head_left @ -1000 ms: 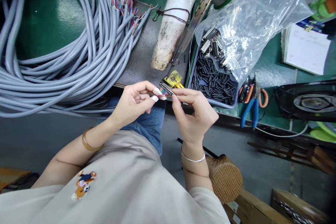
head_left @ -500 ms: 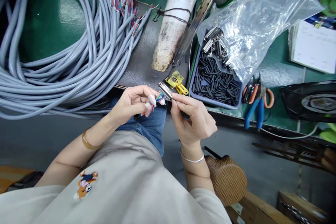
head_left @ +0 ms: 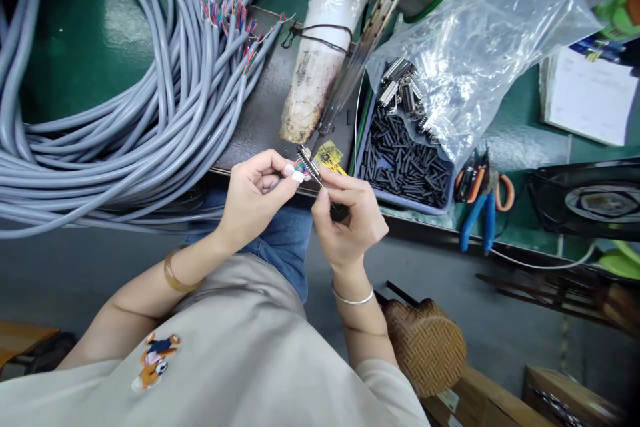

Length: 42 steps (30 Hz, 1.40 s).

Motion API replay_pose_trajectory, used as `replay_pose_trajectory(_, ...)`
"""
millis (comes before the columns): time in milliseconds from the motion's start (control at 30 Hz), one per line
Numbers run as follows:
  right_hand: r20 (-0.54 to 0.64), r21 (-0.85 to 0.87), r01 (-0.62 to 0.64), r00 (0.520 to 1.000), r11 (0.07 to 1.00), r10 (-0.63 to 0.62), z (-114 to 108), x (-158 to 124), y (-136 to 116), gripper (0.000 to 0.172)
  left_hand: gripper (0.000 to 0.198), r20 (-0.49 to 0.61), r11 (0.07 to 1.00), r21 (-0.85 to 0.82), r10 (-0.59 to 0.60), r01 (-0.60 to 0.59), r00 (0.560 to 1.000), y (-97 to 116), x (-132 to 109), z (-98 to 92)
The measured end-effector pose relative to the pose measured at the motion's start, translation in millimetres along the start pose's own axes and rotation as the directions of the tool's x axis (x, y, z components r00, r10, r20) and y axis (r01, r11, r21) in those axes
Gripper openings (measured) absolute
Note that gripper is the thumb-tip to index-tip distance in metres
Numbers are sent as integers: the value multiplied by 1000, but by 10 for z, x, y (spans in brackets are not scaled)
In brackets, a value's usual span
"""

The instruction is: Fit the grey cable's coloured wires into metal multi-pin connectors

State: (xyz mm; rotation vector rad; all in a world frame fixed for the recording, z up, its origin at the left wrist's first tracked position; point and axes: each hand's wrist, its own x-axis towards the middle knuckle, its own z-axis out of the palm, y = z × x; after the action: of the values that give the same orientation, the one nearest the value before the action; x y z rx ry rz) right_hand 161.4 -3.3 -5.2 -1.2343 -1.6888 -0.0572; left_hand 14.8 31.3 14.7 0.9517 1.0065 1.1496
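Note:
My left hand (head_left: 255,195) and my right hand (head_left: 345,213) meet just in front of the table edge. The right hand pinches a small metal multi-pin connector (head_left: 306,161) between thumb and forefinger. Thin coloured wires (head_left: 299,165) run from the connector into my left fingertips, which are pinched on them. A yellow tool (head_left: 330,157) lies on the dark plate just behind the connector.
A big coil of grey cables (head_left: 115,127) with stripped coloured ends fills the left of the green table. A blue tray (head_left: 407,160) of black sleeves and connectors sits under a clear plastic bag (head_left: 475,47). Blue-handled pliers (head_left: 477,203) and a wrapped cylinder (head_left: 320,60) lie nearby.
Both hands have shifted slightly left and toward the table edge with the connector. The connector is now tilted more on end, and my left fingertips are closer against it.

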Motion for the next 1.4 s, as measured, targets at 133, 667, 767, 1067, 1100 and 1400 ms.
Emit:
replay_pose_trajectory(133,-11,13,-3,1000,1000,3,35,27,25,17,24,-64,995,82,59,-54,996,1,14,36)
replay_pose_trajectory(667,-19,-6,23,1000,1000,-23,85,105,67,18,23,-93,969,208,153,-131,984,27,47,50)
replay_pose_trajectory(767,-23,-15,36,999,999,-37,81,124,54,19,24,-110,961,231,178,-149,978,51,39,64)
replay_pose_trajectory(1067,-25,-18,41,999,999,-41,64,158,25,17,17,-61,937,257,260,-237,964,51,58,47)
replay_pose_trajectory(1100,-27,-21,41,999,999,-41,66,151,29,17,17,-55,937,263,253,-231,966,43,61,43)
replay_pose_trajectory(1400,3,-46,20,1000,999,-19,40,182,9,18,19,-45,910,335,274,-244,961,66,44,58)
